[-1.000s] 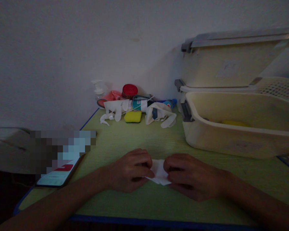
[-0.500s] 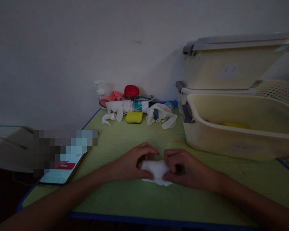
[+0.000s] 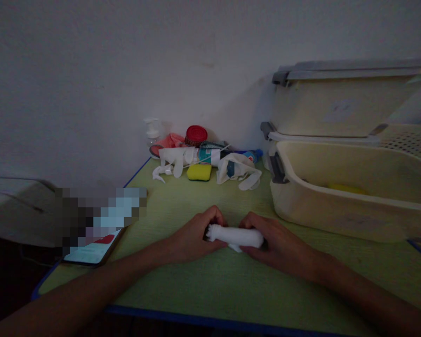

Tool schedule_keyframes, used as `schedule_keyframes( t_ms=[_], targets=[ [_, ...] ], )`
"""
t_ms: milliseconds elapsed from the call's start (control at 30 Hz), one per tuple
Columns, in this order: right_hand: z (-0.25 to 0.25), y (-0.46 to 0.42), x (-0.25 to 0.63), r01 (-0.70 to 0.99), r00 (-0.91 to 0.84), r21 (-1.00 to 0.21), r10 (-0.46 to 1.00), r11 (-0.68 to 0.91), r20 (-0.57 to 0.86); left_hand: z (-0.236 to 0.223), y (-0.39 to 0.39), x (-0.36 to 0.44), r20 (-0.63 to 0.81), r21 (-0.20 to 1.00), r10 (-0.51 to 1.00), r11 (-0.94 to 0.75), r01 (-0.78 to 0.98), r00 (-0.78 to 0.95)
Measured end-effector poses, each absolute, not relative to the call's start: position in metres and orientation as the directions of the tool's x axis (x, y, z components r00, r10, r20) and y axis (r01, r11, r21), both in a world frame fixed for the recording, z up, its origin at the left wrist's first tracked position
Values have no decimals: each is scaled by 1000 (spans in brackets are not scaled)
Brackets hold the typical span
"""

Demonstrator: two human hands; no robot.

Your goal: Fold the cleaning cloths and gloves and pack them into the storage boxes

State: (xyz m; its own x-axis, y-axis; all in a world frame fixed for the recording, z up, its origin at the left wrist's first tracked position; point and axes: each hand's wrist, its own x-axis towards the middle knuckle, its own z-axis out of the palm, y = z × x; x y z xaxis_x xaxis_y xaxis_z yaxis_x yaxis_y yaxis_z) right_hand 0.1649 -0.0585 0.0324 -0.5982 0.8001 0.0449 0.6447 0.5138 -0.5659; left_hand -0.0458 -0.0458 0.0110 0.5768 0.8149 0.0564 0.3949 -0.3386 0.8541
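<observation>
Between my two hands, just above the table point(image 3: 196, 285), is a soft white roll point(image 3: 236, 237), perhaps cloth or tissue. It lies nearly level, with a ruffled left end, a smooth rounded right end and a loose flap hanging underneath. My left hand point(image 3: 203, 236) is closed on the left end, thumb below and fingers behind. At the other end, my right hand point(image 3: 272, 241) grips with its thumb under the roll and bent fingers over the top. Some fingertips of both hands are hidden behind the roll.
At right stands a cream storage bin point(image 3: 337, 220) with its lid raised. Along the wall lie a yellow sponge point(image 3: 199, 172), white gloves point(image 3: 238, 169), a red round item point(image 3: 196, 135) and a pump bottle point(image 3: 153, 131). A phone point(image 3: 87, 250) rests at the left edge.
The white material has gone from a wider, flatter bundle with spread edges to a tighter, narrower roll. My hands have closed around its ends. The view has shifted slightly.
</observation>
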Motion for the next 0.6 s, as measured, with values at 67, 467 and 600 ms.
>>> schedule_keyframes(
  t_ms=[67, 467, 600],
  targets=[
    [30, -57, 167, 629, -587, -577, 805, 521, 88, 11, -47, -46, 108, 859, 823, -360, 364, 558],
    [25, -51, 171, 490, -582, -661, 778, 568, 236, 13, -43, -47, 253, 825, 847, -441, 352, 468],
    [21, -48, 169, 369, -439, -858, 881, 357, 178, 13, -43, -43, 65, 960, 921, -162, 229, 383]
  ],
)
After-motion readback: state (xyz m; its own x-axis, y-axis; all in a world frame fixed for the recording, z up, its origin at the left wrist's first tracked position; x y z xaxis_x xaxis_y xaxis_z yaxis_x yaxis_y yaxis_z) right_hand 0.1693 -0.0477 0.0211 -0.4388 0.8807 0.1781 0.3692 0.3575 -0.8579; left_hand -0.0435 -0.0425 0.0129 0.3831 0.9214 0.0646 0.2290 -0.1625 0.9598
